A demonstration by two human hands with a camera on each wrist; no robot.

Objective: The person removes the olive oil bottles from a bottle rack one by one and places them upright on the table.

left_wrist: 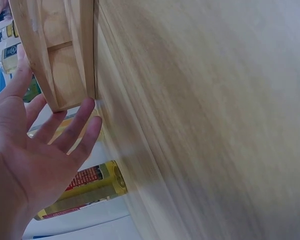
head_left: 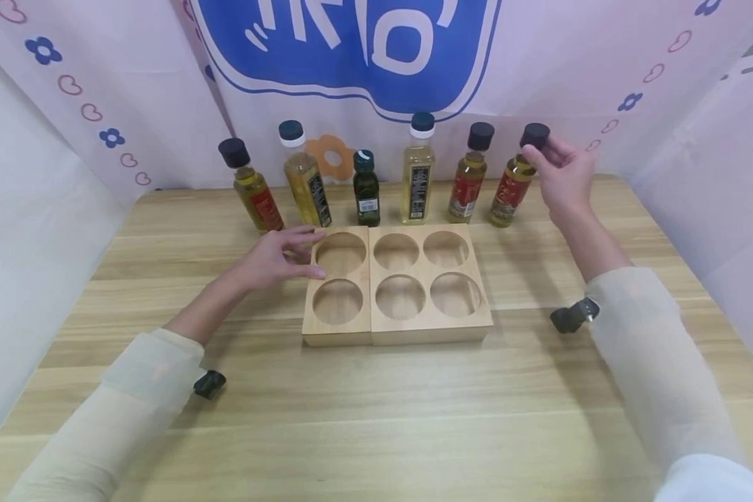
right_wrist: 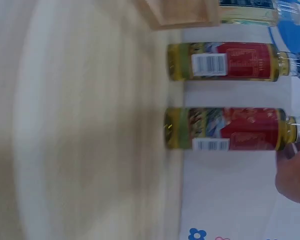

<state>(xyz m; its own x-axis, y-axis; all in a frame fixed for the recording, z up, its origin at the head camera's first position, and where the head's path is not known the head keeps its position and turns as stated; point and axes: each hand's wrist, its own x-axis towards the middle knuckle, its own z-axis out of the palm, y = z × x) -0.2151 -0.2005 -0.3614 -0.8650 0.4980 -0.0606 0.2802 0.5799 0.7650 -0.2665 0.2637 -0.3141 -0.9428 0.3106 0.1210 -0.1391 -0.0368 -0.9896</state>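
My right hand [head_left: 566,174] pinches the black cap of the rightmost oil bottle [head_left: 511,192], a small one with a red label. In the right wrist view this bottle [right_wrist: 255,129] appears beside a matching bottle [right_wrist: 247,61]; whether its base is off the table I cannot tell. My left hand [head_left: 280,258] touches the left end of a two-hole wooden holder [head_left: 337,333]. From the left wrist, the fingers of the hand [left_wrist: 37,132] look spread and loosely extended at the holder's end. Against it on the right sits a wooden holder with several round holes [head_left: 428,330].
Behind the holders stand a red-labelled bottle [head_left: 257,199], a tall bottle [head_left: 307,185], a small dark green bottle [head_left: 367,189], another tall clear bottle [head_left: 417,174] and a second red-labelled bottle [head_left: 467,185]. A printed cloth [head_left: 150,84] hangs behind the wood-grain table [head_left: 351,432].
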